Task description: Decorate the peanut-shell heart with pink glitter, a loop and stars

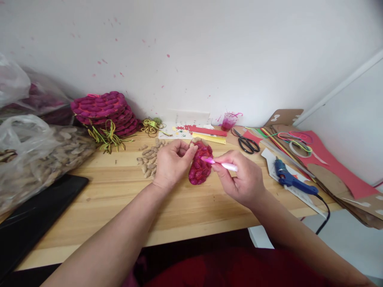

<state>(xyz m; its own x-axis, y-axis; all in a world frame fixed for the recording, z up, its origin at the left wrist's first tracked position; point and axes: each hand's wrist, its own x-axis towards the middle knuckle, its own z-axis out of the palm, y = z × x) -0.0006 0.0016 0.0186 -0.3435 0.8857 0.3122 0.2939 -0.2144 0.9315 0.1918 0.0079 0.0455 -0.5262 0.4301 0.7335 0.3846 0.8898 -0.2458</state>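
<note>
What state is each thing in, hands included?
Left hand, gripping the pink piece
Right hand, closed around the brush
Pink piece, mostly coated, tan far end
Brush, pink-tipped, held to the piece
Loose peanuts, uncoated, scattered
Peanut bag, bulging
Scissors, lying flat
Glue gun, lying down
Cup, upright, pink inside
Other pink pieces, stacked

The person's left grip (173,163) is pinching the upper edge of a nubby magenta piece (200,171), tan at its top, over the wooden counter (179,221). The right grip (241,177) is holding a white pen (229,166), its pink tip meeting the piece. Loose peanuts (146,154) are lying just beside the left grip. A magenta stack (104,111) is standing near a bag of peanuts (56,149) at left, while black-handled scissors (249,144) and a blue glue gun (296,183) are resting at right.
</note>
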